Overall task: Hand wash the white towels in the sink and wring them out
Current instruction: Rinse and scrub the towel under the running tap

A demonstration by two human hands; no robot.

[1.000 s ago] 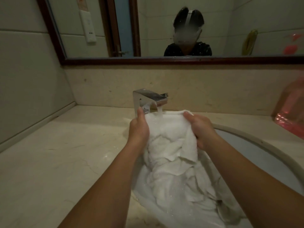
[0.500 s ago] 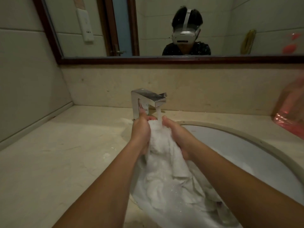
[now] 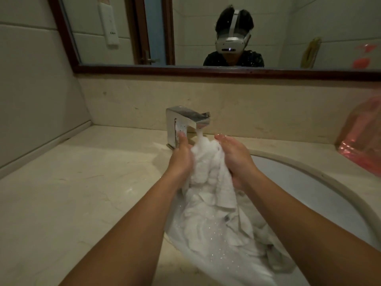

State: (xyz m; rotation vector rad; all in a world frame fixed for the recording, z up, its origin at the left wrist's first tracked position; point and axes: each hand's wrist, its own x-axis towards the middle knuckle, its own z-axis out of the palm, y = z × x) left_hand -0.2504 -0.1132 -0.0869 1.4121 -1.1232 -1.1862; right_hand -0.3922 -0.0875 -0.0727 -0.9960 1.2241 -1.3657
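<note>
A wet white towel point(image 3: 208, 170) is bunched between my two hands right under the running tap point(image 3: 185, 120), and water pours onto its top. My left hand point(image 3: 181, 157) grips the bunch from the left, thumb up beside the tap's body. My right hand point(image 3: 235, 157) holds it from the right, fingers cupped round the cloth. The rest of the white towels point(image 3: 218, 228) hang down in a sodden, foamy heap inside the sink point(image 3: 334, 188), spilling over its near left rim.
A pale marble counter point(image 3: 72, 193) runs to the left of the basin up to the tiled wall. A pink plastic bag point(image 3: 362, 145) stands at the right by the backsplash. Above it, a wood-framed mirror point(image 3: 206, 71) reflects a person wearing a headset.
My hands came together from holding the towel spread wide and now squeeze it into a bunch under the tap. My right hand has since shifted a little to the right.
</note>
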